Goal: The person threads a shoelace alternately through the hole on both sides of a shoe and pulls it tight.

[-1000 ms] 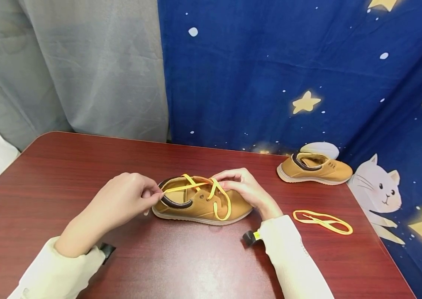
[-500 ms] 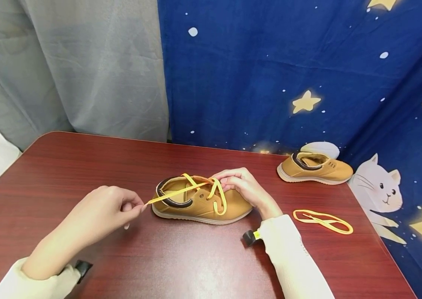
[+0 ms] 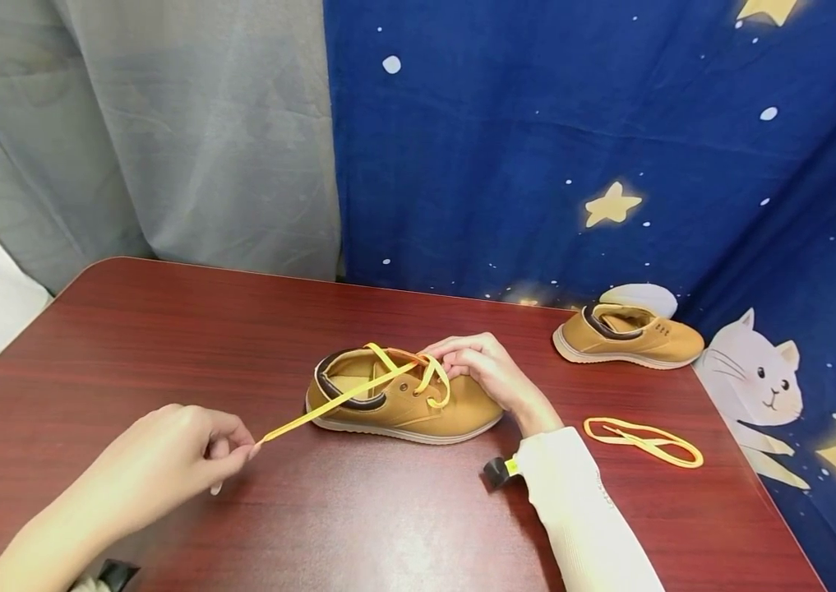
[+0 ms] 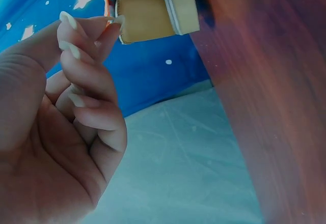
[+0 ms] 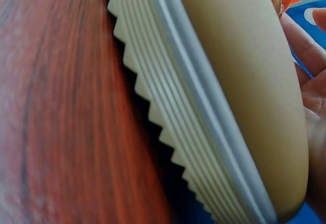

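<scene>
In the head view a tan shoe [image 3: 403, 411] with a dark padded collar stands on the table, toe to the right. A yellow shoelace [image 3: 336, 400] threads through its eyelets, one end stretched over the collar towards the left. My left hand [image 3: 181, 452] pinches that end between thumb and index finger, left of the heel. The left wrist view has the left hand [image 4: 76, 112] with its other fingers curled. Over the front of the shoe, my right hand [image 3: 487, 370] grips the upper beside the laces. In the right wrist view the shoe's toe [image 5: 254, 96] covers part of the right hand [image 5: 313, 91].
A second tan shoe [image 3: 628, 337], its eyelets bare, sits at the back right of the dark red table [image 3: 188, 329]. Another yellow shoelace [image 3: 643, 441] lies folded in a loop on the right. Grey and blue star-patterned curtains [image 3: 477, 164] hang behind.
My left hand has moved left and towards me from the heel, drawing out the shoelace. The loop by the eyelets has become smaller. My right hand has stayed on the shoe.
</scene>
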`<state>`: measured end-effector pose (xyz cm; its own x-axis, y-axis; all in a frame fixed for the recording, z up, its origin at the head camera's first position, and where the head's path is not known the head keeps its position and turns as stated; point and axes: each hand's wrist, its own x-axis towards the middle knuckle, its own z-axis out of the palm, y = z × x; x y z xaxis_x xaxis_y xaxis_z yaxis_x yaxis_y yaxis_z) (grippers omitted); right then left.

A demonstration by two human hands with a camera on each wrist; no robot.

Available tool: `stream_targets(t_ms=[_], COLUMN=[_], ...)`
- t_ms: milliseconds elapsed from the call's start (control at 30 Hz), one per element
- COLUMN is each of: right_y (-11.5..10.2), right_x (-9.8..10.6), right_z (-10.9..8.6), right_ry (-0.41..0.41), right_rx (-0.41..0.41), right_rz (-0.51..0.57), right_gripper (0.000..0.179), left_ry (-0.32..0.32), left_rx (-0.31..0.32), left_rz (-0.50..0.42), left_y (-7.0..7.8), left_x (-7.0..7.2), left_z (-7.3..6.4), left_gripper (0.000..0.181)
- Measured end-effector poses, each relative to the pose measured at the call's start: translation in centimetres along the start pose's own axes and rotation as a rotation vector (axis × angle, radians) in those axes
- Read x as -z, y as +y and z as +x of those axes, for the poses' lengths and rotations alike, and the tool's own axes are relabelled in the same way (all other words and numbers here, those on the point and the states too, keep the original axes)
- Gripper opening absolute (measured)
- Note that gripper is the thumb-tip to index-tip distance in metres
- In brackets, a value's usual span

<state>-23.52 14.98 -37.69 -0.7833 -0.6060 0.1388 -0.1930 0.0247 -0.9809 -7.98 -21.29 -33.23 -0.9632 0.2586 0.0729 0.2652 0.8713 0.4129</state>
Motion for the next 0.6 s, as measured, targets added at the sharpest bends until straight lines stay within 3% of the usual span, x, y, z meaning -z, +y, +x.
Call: stream_targets(t_ms=[200,600], right_y=[0.1,0.4], right_x=[0.2,0.3], right_z=[0.0,0.1], right_ry=[-0.009,-0.022], right_rx=[0.015,0.009], right_rz=[-0.023,-0.084], right_gripper=[0.033,0.028], left_ry=[-0.022,-0.081], left_rx=[0.011,-0.052], left_rz=[-0.002,-0.007], left_y=[-1.0,-2.6], left_x=[-0.5,-1.6], left_z=[-1.1,-2.9], left_gripper=[0.028,0.032])
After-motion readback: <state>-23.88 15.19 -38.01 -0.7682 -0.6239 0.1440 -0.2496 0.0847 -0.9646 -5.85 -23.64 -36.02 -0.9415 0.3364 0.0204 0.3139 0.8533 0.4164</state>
